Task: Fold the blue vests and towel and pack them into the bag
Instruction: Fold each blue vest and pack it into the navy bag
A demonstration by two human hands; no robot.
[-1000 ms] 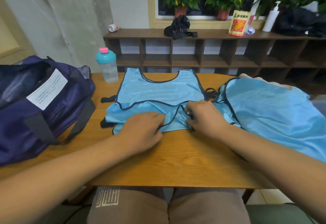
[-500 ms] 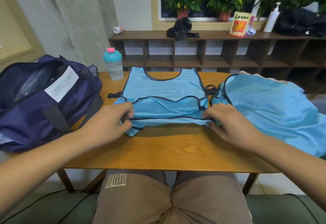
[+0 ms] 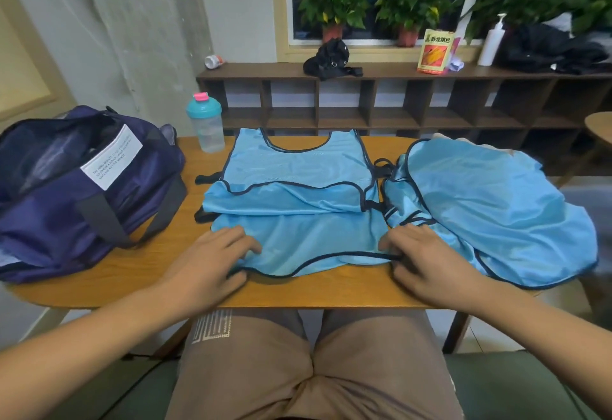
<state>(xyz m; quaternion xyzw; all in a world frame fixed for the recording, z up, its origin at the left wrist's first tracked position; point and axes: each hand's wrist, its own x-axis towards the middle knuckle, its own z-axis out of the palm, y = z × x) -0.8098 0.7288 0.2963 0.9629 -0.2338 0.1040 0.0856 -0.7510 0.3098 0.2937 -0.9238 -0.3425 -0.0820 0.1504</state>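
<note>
Your left hand (image 3: 212, 264) and right hand (image 3: 432, 264) each pinch a near corner of the blue vest (image 3: 298, 237); lift both evenly and fold squarely toward the far side.

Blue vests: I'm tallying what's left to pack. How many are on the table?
2 I can tell apart: the middle vest, its near edge held by the left hand and right hand, and the crumpled vest to its right. Overlapping layers may hide more.
</note>
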